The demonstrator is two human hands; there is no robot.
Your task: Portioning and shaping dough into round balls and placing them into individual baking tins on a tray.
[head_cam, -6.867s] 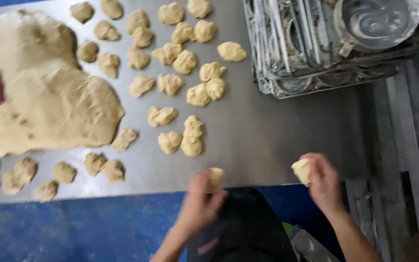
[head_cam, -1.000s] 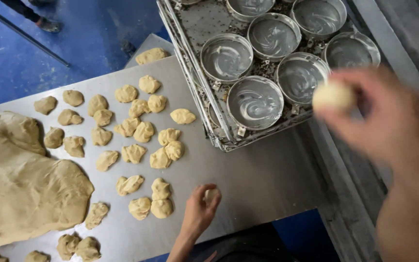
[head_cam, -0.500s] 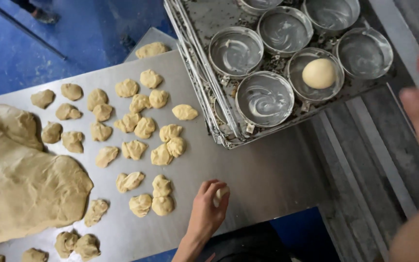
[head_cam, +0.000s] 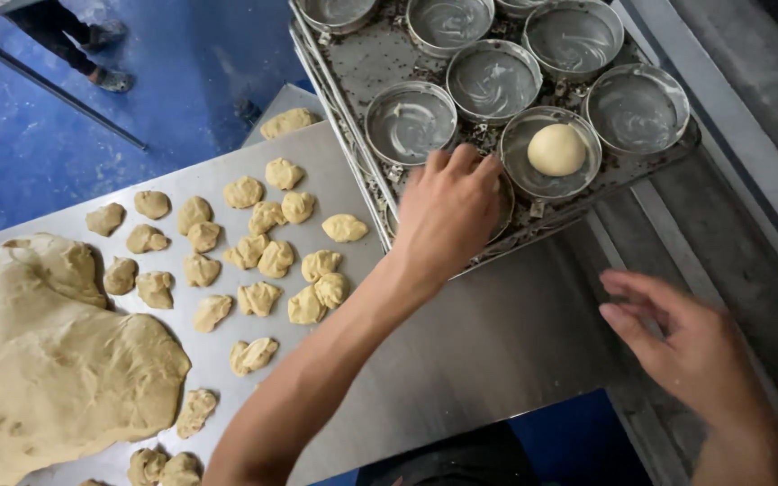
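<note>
Hands at a dough-portioning bench, seen from above. We see the left hand (head_cam: pixel 447 211) reaching across the steel table (head_cam: pixel 488 342) to the baking tray (head_cam: pixel 362 63), its fingers curled downward over a round metal tin (head_cam: pixel 504 202) at the tray's near edge; whether it grips anything we cannot tell, since the palm faces away. The right hand (head_cam: pixel 686 346) hovers apart, beyond the table's right edge, open and holding nothing, fingers loosely spread. One smooth dough ball (head_cam: pixel 556 148) sits in the neighbouring tin (head_cam: pixel 551 153), just beside the left fingertips. The other tins on the tray, such as the greased one (head_cam: pixel 410 121) to the left, hold no dough. Rough dough pieces (head_cam: pixel 263 261) lie scattered over the table's left half, and a large dough mass (head_cam: pixel 56 360) fills the lower left corner. At the top left, on the blue floor (head_cam: pixel 182 81), stands another person's shoe (head_cam: pixel 112 81).
</note>
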